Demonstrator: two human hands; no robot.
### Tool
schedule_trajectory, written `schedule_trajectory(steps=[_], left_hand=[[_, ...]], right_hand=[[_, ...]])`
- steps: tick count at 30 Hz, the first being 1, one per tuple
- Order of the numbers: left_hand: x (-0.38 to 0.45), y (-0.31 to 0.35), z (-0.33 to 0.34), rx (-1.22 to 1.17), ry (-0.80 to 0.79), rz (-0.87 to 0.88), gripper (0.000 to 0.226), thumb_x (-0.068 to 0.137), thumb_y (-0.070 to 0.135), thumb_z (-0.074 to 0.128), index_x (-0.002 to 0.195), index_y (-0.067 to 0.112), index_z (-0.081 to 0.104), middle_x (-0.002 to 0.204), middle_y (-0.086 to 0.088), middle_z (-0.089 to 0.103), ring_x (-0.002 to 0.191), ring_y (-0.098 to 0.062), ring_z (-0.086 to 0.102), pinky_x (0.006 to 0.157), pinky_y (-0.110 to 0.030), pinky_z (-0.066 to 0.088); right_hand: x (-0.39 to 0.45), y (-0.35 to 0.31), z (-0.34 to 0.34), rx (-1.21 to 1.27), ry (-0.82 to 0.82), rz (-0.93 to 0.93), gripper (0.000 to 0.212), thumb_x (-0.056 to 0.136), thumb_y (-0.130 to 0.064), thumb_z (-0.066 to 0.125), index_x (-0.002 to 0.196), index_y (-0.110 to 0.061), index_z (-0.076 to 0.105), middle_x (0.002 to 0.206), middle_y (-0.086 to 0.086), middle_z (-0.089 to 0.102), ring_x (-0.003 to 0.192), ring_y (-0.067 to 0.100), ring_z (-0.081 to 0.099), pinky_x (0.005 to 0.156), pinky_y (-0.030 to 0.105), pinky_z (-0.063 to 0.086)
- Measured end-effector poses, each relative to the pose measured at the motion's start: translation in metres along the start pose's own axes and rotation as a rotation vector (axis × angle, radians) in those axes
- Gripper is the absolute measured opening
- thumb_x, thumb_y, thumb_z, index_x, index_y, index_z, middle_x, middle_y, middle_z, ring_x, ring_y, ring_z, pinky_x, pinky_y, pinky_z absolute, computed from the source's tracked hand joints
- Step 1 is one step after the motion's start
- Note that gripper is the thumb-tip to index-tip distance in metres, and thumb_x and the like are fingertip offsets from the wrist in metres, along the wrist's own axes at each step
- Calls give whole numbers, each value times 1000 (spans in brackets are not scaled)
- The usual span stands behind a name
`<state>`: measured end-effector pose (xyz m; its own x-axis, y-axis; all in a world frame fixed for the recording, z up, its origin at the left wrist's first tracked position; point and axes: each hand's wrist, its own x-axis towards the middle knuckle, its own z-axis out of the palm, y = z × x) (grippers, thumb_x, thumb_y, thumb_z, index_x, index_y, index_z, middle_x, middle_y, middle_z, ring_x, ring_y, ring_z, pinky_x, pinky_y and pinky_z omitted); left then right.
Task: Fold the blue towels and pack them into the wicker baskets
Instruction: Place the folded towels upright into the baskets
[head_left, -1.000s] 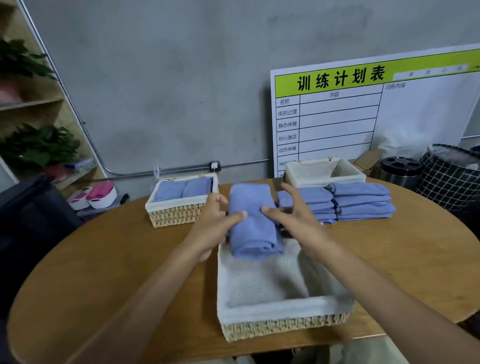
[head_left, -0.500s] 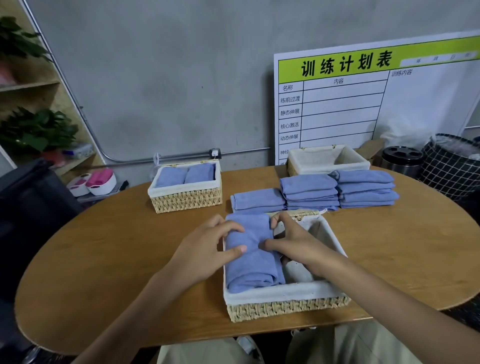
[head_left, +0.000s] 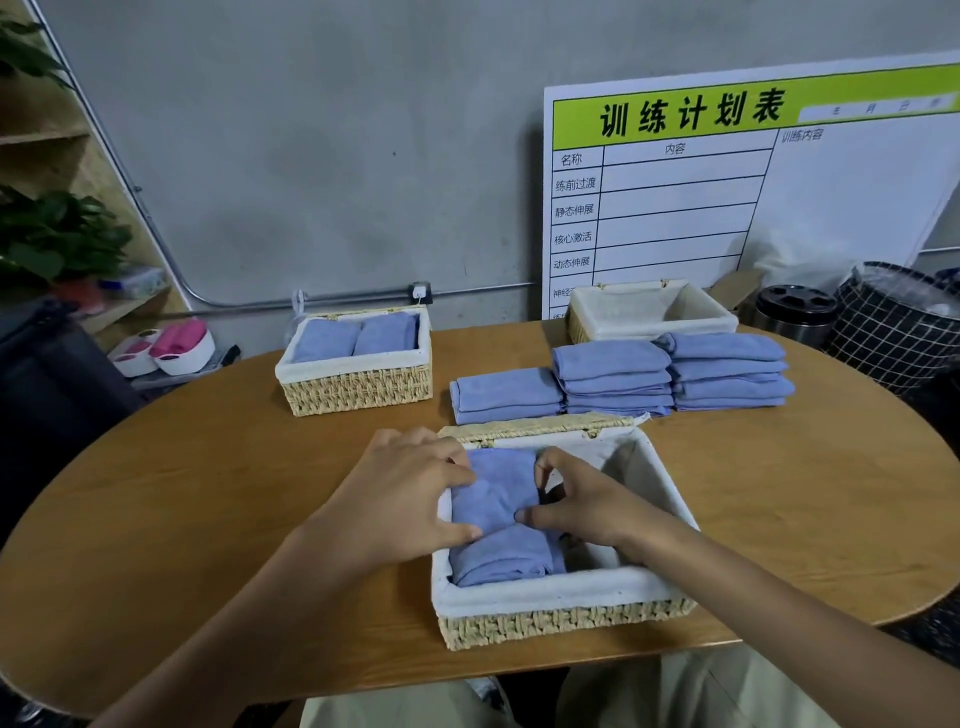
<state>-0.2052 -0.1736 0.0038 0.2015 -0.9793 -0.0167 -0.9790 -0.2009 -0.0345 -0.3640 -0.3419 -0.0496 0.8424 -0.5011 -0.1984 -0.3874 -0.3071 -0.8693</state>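
**Desk:** What stands at the far left of the tabletop (head_left: 182, 499)?

**Photographer:** A filled wicker basket (head_left: 358, 387), two folded blue towels lying side by side inside its white liner. It looks finished and set back out of the way.

**Desk:** And in the middle?

**Photographer:** The near basket (head_left: 561, 618), pulled close to the person. The left hand (head_left: 400, 499) lies over the folded blue towel (head_left: 498, 519), thumb and fingers curled round its left edge. The right hand (head_left: 587, 504) pinches the towel's right edge. The towel sits hard against the basket's left wall, which seems meant to leave the bare right half of the liner for a second one.

**Desk:** To the right?

**Photographer:** Three stacks of folded towels (head_left: 670, 376) wait just behind the near basket, within easy reach. Behind them an empty lined basket (head_left: 649, 312) stands at the tabletop's back edge, likely next in line.
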Motion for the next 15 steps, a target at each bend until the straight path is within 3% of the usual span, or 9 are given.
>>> schedule_trajectory(steps=[3, 5, 7, 10, 15], left_hand=[[-2, 3, -4, 87, -98, -9, 72, 81, 76, 44, 139, 35, 56, 149, 22, 42, 137, -10, 31, 111, -44, 21], [1, 9, -2, 91, -207, -24, 70, 77, 73, 42, 130, 32, 62, 143, 17, 49, 131, -15, 39, 108, -52, 24], [8, 14, 2, 30, -292, -67, 71, 69, 72, 41, 119, 29, 67, 129, 12, 60, 118, -19, 50, 100, -49, 34], [19, 10, 2, -18, -361, -96, 74, 63, 74, 46, 117, 27, 67, 120, 7, 66, 110, -21, 60, 93, -44, 46], [29, -1, -15, -93, -548, -70, 89, 76, 74, 64, 149, 28, 44, 154, 10, 42, 138, -16, 43, 111, -40, 40]], right_hand=[[-4, -1, -3, -246, 97, -195, 36, 77, -34, 83, 90, -20, 53, 83, -2, 62, 74, 16, 59, 66, 37, 50], [-6, -5, -4, -355, 149, -380, 34, 75, -35, 84, 94, -24, 59, 97, -7, 56, 86, 11, 58, 77, 34, 50], [-6, -11, -5, -409, 88, -483, 36, 76, -40, 82, 104, -25, 64, 109, -10, 52, 94, 9, 57, 81, 31, 50], [-2, -13, -9, -545, -107, -431, 49, 81, -47, 77, 121, -20, 66, 128, -7, 51, 111, 12, 55, 91, 34, 49], [-2, -7, -15, -554, -207, -373, 73, 81, -63, 69, 138, -18, 57, 142, -13, 43, 128, 3, 44, 108, 26, 39]])
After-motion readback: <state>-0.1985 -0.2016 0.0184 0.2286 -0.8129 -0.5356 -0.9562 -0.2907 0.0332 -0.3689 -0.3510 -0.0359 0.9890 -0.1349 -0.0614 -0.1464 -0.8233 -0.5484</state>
